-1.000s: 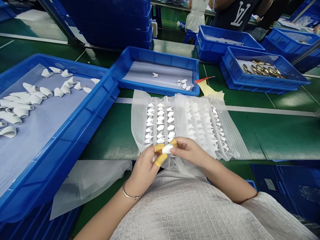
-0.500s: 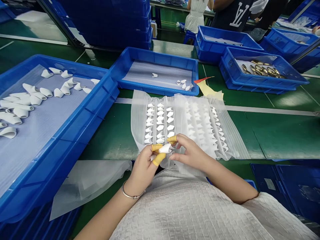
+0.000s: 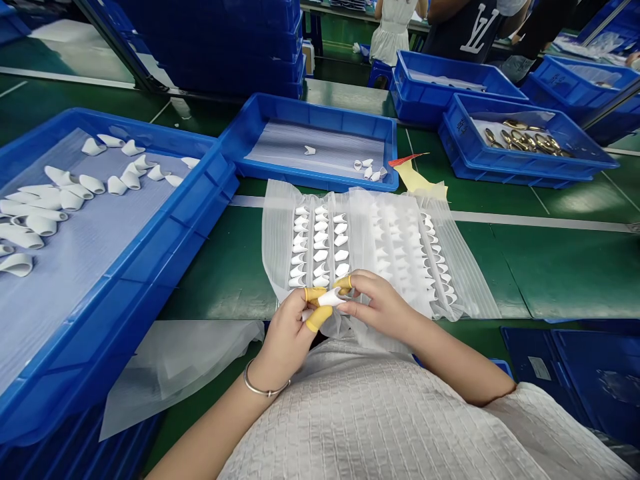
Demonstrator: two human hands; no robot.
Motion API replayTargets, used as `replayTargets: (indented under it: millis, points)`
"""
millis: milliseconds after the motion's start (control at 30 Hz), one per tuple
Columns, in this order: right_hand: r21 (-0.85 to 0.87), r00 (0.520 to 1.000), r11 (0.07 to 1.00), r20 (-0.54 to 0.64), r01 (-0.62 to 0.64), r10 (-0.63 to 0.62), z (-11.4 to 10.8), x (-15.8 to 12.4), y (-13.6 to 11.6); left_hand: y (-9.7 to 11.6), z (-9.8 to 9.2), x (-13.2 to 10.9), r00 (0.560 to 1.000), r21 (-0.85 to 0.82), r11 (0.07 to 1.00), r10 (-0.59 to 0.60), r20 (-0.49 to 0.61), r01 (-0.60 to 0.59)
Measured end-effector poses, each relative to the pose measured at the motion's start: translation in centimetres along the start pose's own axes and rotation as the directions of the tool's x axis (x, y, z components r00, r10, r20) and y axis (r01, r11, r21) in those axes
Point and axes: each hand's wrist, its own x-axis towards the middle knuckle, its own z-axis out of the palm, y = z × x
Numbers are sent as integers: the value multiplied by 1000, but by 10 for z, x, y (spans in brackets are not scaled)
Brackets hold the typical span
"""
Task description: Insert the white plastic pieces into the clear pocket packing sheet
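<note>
A small white curved, tube-like piece [image 3: 330, 298] is held in front of my body. My left hand [image 3: 294, 321], with yellow finger cots on thumb and forefinger, pinches its left end. At its right end, the thumb and a yellow-tipped finger of my right hand [image 3: 373, 301] close around it. Just beyond my hands lies a translucent foam sheet [image 3: 277, 230] with similar white pieces [image 3: 321, 237] set out in columns. Part of the sheet is folded over more of them, which show through faintly.
On my left a large blue tray [image 3: 165, 233] holds many loose white pieces [image 3: 65, 190]. Behind the sheet, another blue tray [image 3: 310, 175] has several more, beside yellow paper [image 3: 417, 180]. Gold-coloured spoon-like pieces [image 3: 530, 141] fill a crate at the right. Co-workers stand at the back.
My right hand's thumb and finger have come in onto the right end of the white piece, where before they were apart. My left hand keeps its pinch, and the piece is turned slightly.
</note>
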Motion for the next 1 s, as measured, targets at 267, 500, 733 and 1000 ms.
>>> replayTargets:
  millis: [267, 500, 733, 1000]
  points:
    - [119, 994, 987, 8, -108, 108, 1, 1, 4, 0, 0, 1, 999, 58, 998, 32, -26, -30]
    - [413, 932, 835, 176, -363, 317, 7, 7, 0, 1, -1, 0, 994, 166, 980, 107, -5, -105]
    - [45, 999, 998, 26, -44, 43, 3, 1, -3, -1, -1, -1, 1000, 3, 1000, 2, -16, -2]
    - [165, 989, 975, 13, -147, 147, 7, 2, 6, -2, -1, -1, 998, 75, 996, 50, -37, -47]
